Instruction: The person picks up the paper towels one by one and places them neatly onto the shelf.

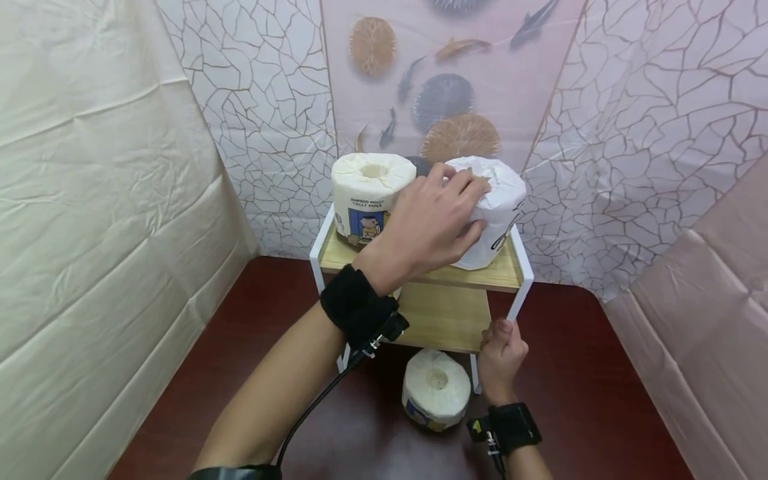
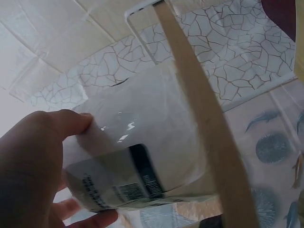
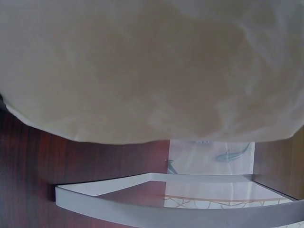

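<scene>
On the right of the small rack's wooden top shelf (image 1: 341, 259) stands a white wrapped toilet roll (image 1: 493, 227). My left hand (image 1: 429, 217) reaches across and grips it, fingers over the top and thumb at the near side. In the left wrist view the thumb and fingers lie round the glossy wrapper (image 2: 137, 123). Beside it on the shelf is a cream toilet roll (image 1: 354, 190) with a blue picture. Lower down, my right hand (image 1: 503, 357) holds the rack's white right front leg (image 1: 517, 303); this hand is out of the right wrist view.
Another cream toilet roll (image 1: 437, 387) stands on the dark red table (image 1: 576, 400), in front of the rack's lower shelf (image 1: 444, 313). It fills much of the right wrist view, above the white rack frame (image 3: 142, 211). Patterned cloth (image 1: 270, 100) hangs behind.
</scene>
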`<state>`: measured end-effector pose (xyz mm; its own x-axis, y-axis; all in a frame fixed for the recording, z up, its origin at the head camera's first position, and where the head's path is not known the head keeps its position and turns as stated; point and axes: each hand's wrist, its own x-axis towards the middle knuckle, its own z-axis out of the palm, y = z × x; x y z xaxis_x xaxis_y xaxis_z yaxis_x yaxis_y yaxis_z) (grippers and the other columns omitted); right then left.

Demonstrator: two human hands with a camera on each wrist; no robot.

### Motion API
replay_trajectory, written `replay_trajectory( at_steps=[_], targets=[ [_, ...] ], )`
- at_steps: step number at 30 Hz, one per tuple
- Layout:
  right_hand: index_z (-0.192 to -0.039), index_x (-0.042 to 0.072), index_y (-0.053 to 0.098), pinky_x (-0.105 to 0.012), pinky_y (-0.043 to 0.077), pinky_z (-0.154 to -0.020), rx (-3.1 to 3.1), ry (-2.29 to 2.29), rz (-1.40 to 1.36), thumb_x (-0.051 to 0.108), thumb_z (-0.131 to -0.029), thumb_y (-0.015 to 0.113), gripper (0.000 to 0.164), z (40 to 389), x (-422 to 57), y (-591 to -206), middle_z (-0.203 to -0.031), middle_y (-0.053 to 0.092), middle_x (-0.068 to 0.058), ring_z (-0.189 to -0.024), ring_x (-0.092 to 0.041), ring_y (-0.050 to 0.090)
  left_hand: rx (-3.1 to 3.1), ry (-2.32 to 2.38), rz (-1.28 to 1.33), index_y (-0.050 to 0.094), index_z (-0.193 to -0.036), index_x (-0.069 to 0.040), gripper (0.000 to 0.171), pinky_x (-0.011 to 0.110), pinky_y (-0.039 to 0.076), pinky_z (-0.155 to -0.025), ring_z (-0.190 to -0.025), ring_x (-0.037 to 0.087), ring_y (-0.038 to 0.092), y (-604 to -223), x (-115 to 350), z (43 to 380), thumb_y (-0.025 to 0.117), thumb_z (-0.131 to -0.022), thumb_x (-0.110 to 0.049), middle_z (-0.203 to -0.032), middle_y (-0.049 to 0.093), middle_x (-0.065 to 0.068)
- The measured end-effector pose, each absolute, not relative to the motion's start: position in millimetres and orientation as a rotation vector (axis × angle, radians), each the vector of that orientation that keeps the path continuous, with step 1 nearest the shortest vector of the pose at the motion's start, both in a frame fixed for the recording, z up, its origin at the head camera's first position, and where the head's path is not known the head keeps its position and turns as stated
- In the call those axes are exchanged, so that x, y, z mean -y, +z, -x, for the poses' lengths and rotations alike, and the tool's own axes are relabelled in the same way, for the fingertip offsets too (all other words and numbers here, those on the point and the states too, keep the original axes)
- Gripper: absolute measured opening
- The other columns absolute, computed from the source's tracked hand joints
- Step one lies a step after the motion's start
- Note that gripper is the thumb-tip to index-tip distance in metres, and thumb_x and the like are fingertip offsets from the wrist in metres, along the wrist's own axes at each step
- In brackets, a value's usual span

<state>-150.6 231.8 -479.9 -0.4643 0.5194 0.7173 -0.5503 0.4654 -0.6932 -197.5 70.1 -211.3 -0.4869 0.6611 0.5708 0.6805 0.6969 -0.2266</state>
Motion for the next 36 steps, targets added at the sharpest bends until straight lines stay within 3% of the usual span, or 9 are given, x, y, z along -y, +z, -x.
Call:
replay_trajectory(
  at_steps=[5,12,15,18,23,27,36],
  targets=[
    [-0.077,-0.009,0.049,-0.015,0.03,-0.048,1.657,1.229,-0.039,0.043,-0.114,0.039,0.065,151,-235,-481,-0.054,0.045,-0.013,-0.052,0.005,0.041,2.303,0.055,0.976,0.059,-0.14,-0.019,0.045,0.04,0.053,-0.092,-0.13,0.025,0.054,-210,-75,197,0.051,-0.106,-0.047,-0.136,0.063,-0.001],
    [-0.077,-0.013,0.047,-0.012,0.028,-0.048,1.646,1.219,-0.044,0.04,-0.115,0.037,0.066,150,-232,-474,-0.053,0.043,-0.018,-0.054,0.01,0.038,2.328,0.169,0.859,0.044,-0.158,-0.02,0.079,0.041,0.042,-0.097,-0.135,0.024,0.048,-198,-81,189,0.04,-0.101,-0.074,-0.155,0.052,-0.004],
    [-0.076,-0.015,0.046,-0.012,0.029,-0.048,1.641,1.225,-0.057,0.04,-0.115,0.037,0.068,146,-228,-466,-0.053,0.042,-0.019,-0.054,0.01,0.038,2.35,0.162,0.799,0.055,-0.146,-0.019,0.079,0.039,0.039,-0.096,-0.124,0.024,0.05,-195,-87,185,0.037,-0.099,-0.08,-0.14,0.061,-0.004],
    [-0.076,-0.013,0.045,-0.014,0.028,-0.047,1.639,1.234,-0.059,0.042,-0.115,0.037,0.068,146,-228,-468,-0.053,0.041,-0.011,-0.052,0.008,0.037,2.414,0.177,0.743,0.064,-0.122,-0.019,0.074,0.037,0.036,-0.092,-0.109,0.021,0.05,-193,-97,182,0.037,-0.097,-0.084,-0.115,0.065,-0.005],
    [-0.078,-0.008,0.049,-0.015,0.031,-0.047,1.67,1.24,-0.038,0.05,-0.113,0.038,0.069,149,-234,-483,-0.054,0.046,-0.009,-0.05,0.005,0.04,2.517,0.21,0.688,0.063,-0.093,-0.023,0.064,0.036,0.033,-0.086,-0.094,0.019,0.048,-191,-112,181,0.041,-0.097,-0.083,-0.087,0.059,-0.007],
    [-0.079,-0.008,0.05,-0.015,0.031,-0.047,1.684,1.23,-0.033,0.044,-0.115,0.037,0.065,146,-232,-486,-0.054,0.046,-0.012,-0.051,0.006,0.04,2.571,0.18,0.691,0.061,-0.082,-0.027,0.053,0.036,0.033,-0.087,-0.094,0.019,0.05,-191,-117,182,0.048,-0.1,-0.075,-0.084,0.061,-0.009],
    [-0.077,-0.014,0.045,-0.013,0.029,-0.049,1.651,1.23,-0.054,0.036,-0.116,0.037,0.063,140,-227,-464,-0.053,0.042,-0.019,-0.053,0.008,0.038,2.564,0.072,0.742,0.061,-0.084,-0.026,0.038,0.037,0.033,-0.089,-0.094,0.018,0.05,-186,-116,192,0.055,-0.103,-0.058,-0.089,0.065,-0.009]
  ],
)
